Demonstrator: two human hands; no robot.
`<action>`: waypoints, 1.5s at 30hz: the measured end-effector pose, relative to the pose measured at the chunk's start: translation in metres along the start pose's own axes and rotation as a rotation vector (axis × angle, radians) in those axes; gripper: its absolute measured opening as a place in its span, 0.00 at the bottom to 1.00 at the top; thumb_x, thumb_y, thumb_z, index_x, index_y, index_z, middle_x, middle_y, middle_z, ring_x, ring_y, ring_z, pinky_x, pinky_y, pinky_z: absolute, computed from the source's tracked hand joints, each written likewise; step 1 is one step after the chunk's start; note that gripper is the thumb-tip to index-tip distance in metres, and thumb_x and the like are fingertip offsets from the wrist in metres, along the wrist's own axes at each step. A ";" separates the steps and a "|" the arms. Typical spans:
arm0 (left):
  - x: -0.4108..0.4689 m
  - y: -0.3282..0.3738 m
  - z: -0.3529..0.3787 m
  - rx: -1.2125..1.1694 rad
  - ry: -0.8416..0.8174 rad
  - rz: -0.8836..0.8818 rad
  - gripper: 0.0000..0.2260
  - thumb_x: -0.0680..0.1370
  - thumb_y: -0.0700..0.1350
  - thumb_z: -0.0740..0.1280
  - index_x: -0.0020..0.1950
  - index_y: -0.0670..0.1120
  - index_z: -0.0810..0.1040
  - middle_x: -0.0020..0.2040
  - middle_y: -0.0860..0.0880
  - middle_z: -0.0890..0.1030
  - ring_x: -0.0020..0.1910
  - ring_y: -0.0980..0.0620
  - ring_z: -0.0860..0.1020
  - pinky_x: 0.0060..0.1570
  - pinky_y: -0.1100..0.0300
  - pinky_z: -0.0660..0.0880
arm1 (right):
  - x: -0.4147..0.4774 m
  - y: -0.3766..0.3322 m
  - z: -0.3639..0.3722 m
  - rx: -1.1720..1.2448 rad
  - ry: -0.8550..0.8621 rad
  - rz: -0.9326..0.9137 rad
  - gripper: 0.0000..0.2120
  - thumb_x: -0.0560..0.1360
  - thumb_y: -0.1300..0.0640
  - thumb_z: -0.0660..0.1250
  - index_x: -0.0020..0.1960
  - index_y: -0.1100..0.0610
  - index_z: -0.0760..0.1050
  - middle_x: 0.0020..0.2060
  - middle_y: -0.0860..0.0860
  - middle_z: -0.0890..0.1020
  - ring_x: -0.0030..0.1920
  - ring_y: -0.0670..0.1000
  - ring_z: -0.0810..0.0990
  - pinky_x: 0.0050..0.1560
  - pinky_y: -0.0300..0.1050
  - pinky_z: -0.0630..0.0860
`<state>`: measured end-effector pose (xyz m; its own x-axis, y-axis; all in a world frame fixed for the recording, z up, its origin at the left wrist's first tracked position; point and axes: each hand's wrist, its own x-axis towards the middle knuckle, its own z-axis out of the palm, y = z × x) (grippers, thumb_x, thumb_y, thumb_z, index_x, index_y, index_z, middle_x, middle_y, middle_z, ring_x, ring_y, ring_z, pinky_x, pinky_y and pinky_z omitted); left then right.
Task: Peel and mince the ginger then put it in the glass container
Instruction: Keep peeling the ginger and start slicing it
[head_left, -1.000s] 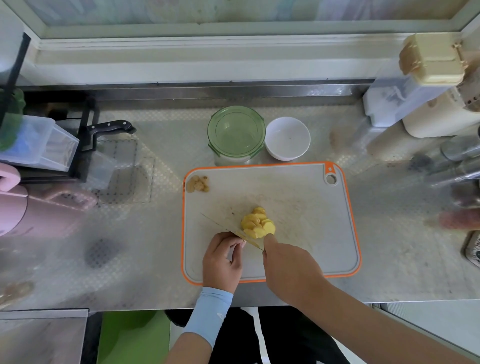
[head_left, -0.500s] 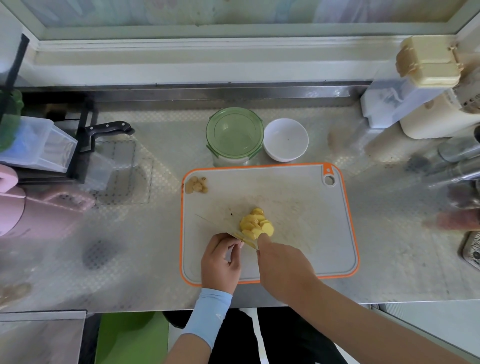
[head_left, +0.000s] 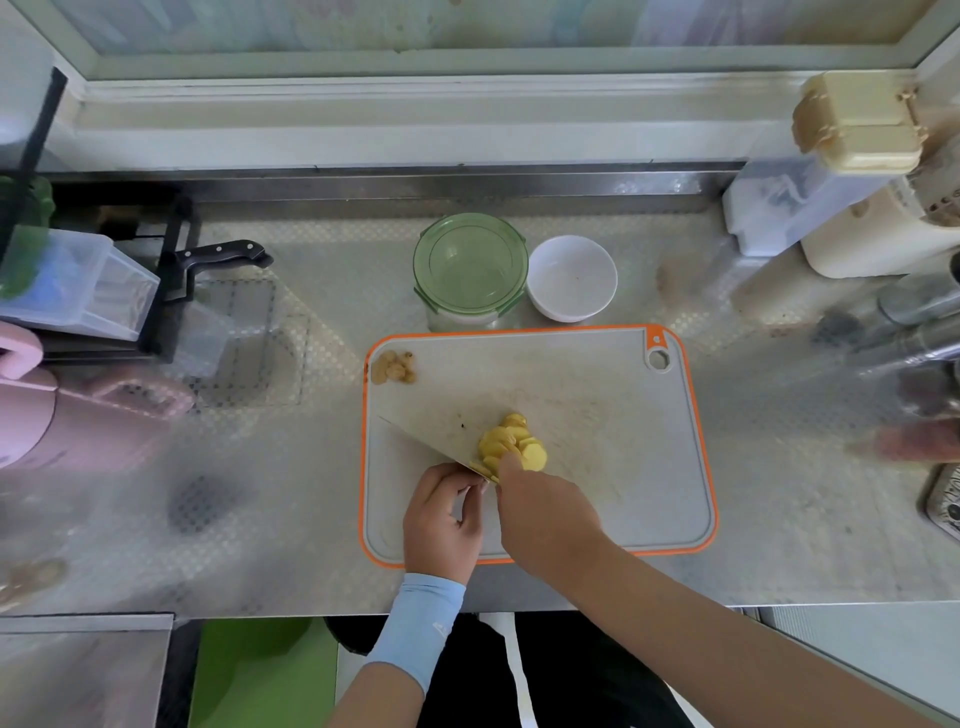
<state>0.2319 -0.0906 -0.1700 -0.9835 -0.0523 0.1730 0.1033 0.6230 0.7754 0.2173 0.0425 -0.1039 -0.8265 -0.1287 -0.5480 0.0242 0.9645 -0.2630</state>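
Right hand (head_left: 545, 514) grips the knife (head_left: 431, 447), blade flat on the board (head_left: 623, 467) at frame centre, edge against the ginger (head_left: 511, 447); left hand (head_left: 441, 519) curled narrow beside the blade, whether it touches the blade I cannot tell. Ginger looks peeled and sliced into yellow rounds, not yet minced; peel scraps (head_left: 392, 368) sit at the board's upper-left corner. Mincing and transfer remain. Glass container (head_left: 470, 270) above the board has its green lid on and looks empty. White bowl (head_left: 571, 278) just beside it looks empty too.

Cutting board (head_left: 597, 415) on steel counter (head_left: 311, 519)
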 end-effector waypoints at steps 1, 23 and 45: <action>0.000 -0.001 0.000 0.000 0.006 0.006 0.07 0.71 0.31 0.74 0.42 0.42 0.83 0.45 0.50 0.81 0.44 0.57 0.79 0.48 0.72 0.72 | -0.001 0.000 0.001 0.005 0.005 0.000 0.18 0.75 0.65 0.58 0.64 0.57 0.61 0.31 0.49 0.70 0.29 0.54 0.70 0.24 0.43 0.59; -0.006 -0.005 0.003 -0.056 0.070 0.083 0.07 0.78 0.42 0.68 0.44 0.41 0.83 0.45 0.49 0.80 0.43 0.55 0.79 0.47 0.69 0.73 | -0.032 0.010 -0.009 0.006 0.091 -0.042 0.03 0.83 0.54 0.52 0.52 0.53 0.59 0.29 0.46 0.69 0.25 0.51 0.68 0.26 0.45 0.64; -0.008 -0.006 0.004 -0.049 0.064 0.101 0.05 0.78 0.42 0.68 0.45 0.43 0.82 0.46 0.48 0.80 0.44 0.54 0.78 0.46 0.66 0.75 | -0.036 0.017 -0.003 0.016 0.079 -0.030 0.06 0.83 0.54 0.51 0.48 0.51 0.54 0.29 0.46 0.69 0.26 0.51 0.69 0.28 0.46 0.67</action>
<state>0.2388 -0.0908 -0.1788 -0.9566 -0.0418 0.2884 0.2096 0.5887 0.7807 0.2462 0.0646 -0.0861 -0.8687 -0.1386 -0.4755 0.0070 0.9565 -0.2917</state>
